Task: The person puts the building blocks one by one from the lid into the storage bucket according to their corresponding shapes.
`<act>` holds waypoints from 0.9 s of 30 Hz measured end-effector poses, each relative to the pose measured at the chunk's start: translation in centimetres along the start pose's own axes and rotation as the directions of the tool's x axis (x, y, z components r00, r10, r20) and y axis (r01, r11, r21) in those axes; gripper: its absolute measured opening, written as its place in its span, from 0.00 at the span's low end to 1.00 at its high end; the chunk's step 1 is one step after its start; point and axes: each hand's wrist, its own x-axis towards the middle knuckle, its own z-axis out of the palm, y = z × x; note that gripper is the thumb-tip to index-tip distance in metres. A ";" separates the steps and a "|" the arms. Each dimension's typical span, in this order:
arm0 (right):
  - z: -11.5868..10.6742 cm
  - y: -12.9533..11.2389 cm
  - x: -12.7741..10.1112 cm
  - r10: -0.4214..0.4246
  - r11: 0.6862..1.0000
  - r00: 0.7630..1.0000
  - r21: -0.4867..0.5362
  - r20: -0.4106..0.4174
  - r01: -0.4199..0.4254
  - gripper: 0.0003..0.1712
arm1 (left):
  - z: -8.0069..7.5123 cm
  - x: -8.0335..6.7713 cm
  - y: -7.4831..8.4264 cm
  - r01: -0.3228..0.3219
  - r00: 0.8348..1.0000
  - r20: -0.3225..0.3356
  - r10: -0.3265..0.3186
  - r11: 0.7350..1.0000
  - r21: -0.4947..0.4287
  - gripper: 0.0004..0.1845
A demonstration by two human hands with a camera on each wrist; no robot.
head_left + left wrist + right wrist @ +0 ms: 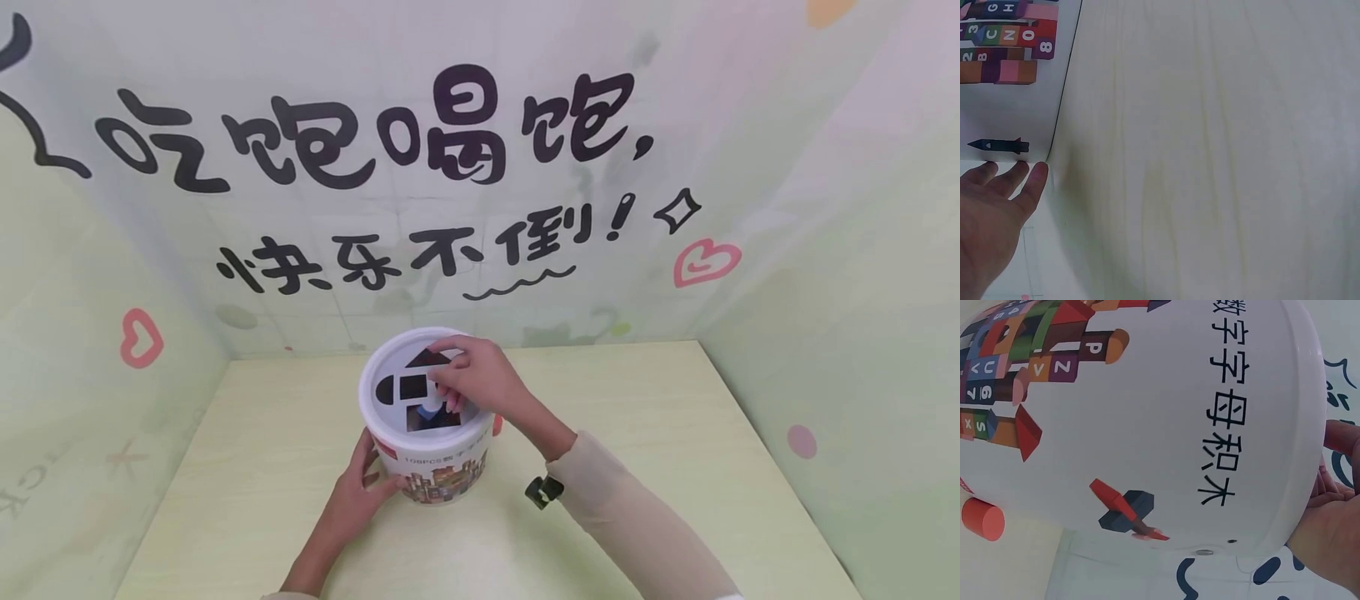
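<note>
A white round bucket (442, 467) with printed blocks and letters stands upright on the table. Its white lid (390, 358) has dark shaped holes, and something blue (427, 412) shows at the front one. My left hand (360, 492) rests against the bucket's left side, thumb in front; fairly straight fingertips touch its lower edge in the left wrist view. My right hand (480, 379) is over the lid's right half with bent fingers close to the holes. Whether it pinches a small thing is hidden; in the right wrist view the bucket's rim covers part of it.
A red cylinder block (984, 519) lies on the table (637, 417) beside the bucket, mostly hidden behind it in the head view. Printed walls (337, 217) enclose the table at the back and both sides. A black clip (543, 492) is on the right sleeve.
</note>
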 end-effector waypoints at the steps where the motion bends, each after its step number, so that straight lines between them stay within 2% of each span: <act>1: -0.2 0.1 -0.1 -0.001 1.000 1.000 0.002 -0.009 0.001 0.21 | 0.0 0.0 0.0 0.001 1.000 -0.002 -0.001 1.000 0.001 0.51; 10: -1.8 1.3 -0.4 0.006 1.000 0.996 0.017 -0.084 -0.005 0.19 | 0.0 0.0 -0.1 0.001 1.000 -0.003 -0.001 1.000 0.000 0.51; 15: -2.6 1.8 -0.6 0.015 0.998 0.995 0.062 -0.099 -0.009 0.19 | -0.1 -0.1 0.0 0.003 1.000 0.002 -0.003 1.000 -0.007 0.51; 27: -3.9 3.1 -0.6 0.051 0.996 0.991 0.082 -0.127 -0.041 0.20 | -0.1 0.0 0.1 -0.002 1.000 0.000 0.002 1.000 -0.001 0.51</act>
